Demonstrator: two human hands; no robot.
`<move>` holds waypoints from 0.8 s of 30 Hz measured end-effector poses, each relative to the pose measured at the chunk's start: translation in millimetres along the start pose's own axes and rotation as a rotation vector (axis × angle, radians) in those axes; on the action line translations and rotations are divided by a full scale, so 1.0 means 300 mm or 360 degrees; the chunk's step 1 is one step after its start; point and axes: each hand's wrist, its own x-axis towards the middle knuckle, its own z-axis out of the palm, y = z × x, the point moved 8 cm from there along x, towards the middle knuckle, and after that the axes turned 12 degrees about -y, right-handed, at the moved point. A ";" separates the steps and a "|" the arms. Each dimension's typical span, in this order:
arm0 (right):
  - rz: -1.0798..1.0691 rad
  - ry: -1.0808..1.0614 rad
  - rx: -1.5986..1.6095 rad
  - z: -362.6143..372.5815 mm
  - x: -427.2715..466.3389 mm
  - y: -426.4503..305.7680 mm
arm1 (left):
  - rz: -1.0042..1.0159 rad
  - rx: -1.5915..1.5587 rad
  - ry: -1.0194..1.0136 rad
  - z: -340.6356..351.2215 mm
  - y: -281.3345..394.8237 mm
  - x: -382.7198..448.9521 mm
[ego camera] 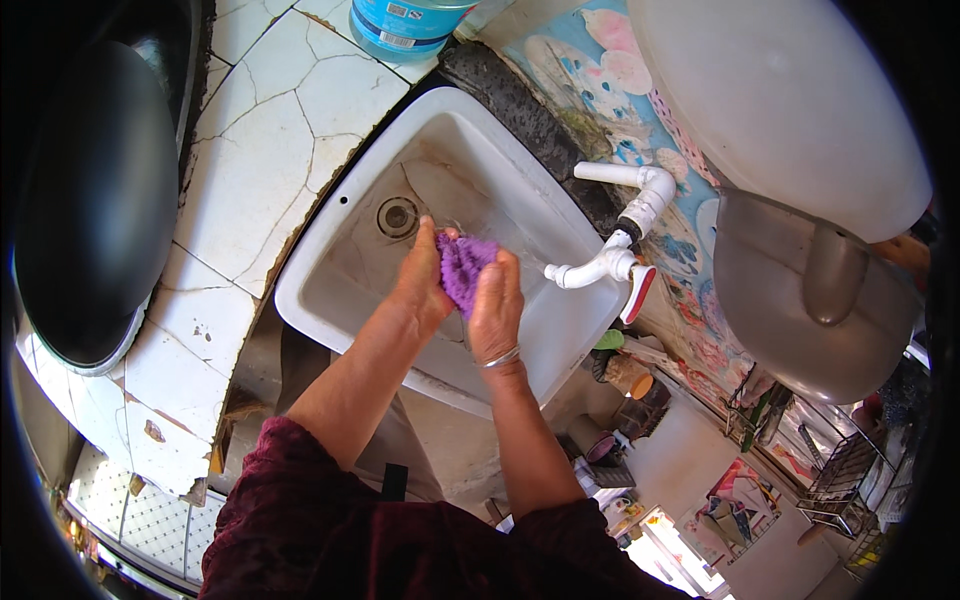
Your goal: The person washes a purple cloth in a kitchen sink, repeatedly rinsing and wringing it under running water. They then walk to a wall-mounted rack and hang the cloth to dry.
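Observation:
A fluffy purple cloth (466, 268) is squeezed between my two hands above a white ceramic sink (566, 334). My left hand (424, 271) grips its left side, with the fingers pointing toward the round drain (397, 217). From the right, my right hand (496, 304) closes on the cloth with the thumb along its near side; a silver bracelet (501, 358) circles that wrist. Just right of the cloth is the spout of a white plastic tap (592, 270) with a red-and-white handle. Water appears to run from the spout toward the cloth, with splashes beyond the hands.
A cracked white-tiled counter (255, 165) with a broken edge borders the sink on the left. On it are a large dark, rounded vessel (97, 210) and a blue-labelled bucket (405, 30). A grey plastic scoop (795, 300) and a wire rack (840, 472) are at the right.

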 end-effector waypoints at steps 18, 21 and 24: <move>0.0109 0.0167 -0.0474 0.101 0.034 0.000 | 0.0127 0.0498 0.0048 -0.014 0.077 -0.051; 0.0340 0.0272 -0.0354 -0.052 0.160 0.157 | 0.0071 0.0461 -0.0057 0.094 -0.001 -0.094; 0.0472 0.0152 0.0633 -0.039 0.152 0.303 | 0.0212 0.0566 -0.0308 0.157 0.033 -0.106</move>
